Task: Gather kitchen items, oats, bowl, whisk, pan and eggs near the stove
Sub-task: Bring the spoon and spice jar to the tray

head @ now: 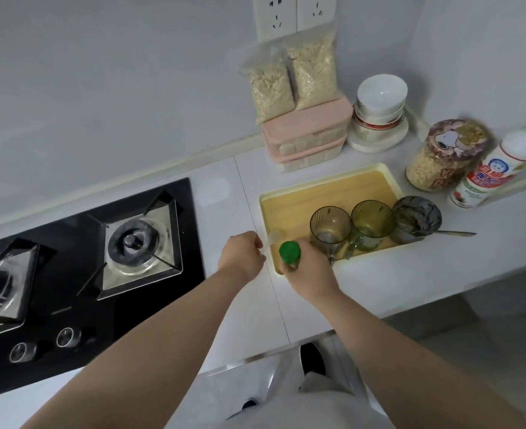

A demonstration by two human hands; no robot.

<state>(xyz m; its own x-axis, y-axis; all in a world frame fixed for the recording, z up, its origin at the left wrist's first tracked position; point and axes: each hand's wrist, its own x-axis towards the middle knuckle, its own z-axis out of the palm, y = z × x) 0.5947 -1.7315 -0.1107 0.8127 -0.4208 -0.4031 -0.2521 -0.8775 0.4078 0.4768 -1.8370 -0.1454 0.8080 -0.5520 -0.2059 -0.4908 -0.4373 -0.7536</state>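
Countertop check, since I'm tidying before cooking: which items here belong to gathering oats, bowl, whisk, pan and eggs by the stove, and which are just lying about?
For the job:
oat bags
stacked bowls
stove

Lying about:
glass mugs
yellow tray
pink containers
cartoon jar
white bottle

just one head cam, looking steeply down from close above the counter (363, 283), stove (79, 258) left, wall far.

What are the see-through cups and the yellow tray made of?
The two cups look like tinted glass or clear plastic: you can see through them and they shine. The tray seems to be plastic with a pale rim; its wood-coloured floor might only be printed.
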